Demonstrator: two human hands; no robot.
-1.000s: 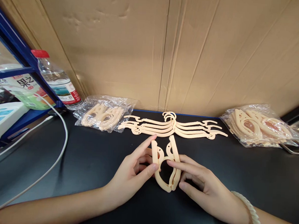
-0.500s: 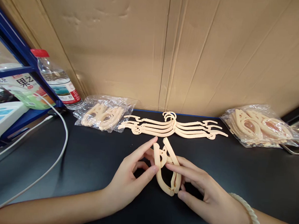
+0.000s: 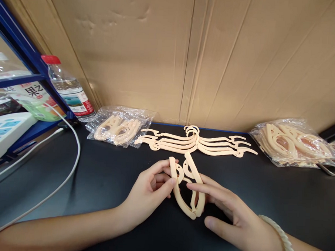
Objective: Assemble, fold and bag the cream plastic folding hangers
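A beige folding clothes hanger [image 3: 178,197], partly folded into a narrow V, is held between my hands just above the black table. My left hand [image 3: 150,186] pinches its left arm, thumb in front and fingers behind. My right hand [image 3: 233,211] has the index finger across the front of the right arm and other fingers behind it; the thumb stands away from the hanger. The hanger's hook shows between the two arms. Behind it several unfolded beige hangers [image 3: 178,142] lie nested in a row, hooks pointing to the wall.
Clear plastic bags of folded hangers lie at left [image 3: 117,129] and right [image 3: 291,142]. A red-capped water bottle [image 3: 70,91] stands beside a blue shelf [image 3: 53,94]. A white cable [image 3: 78,151] curves over the table's left side. A cardboard wall [image 3: 131,57] closes the back.
The hanger's two arms have spread slightly wider at the top. My left fingers have curled in on the left arm, and my right thumb has moved off the hanger's lower end.
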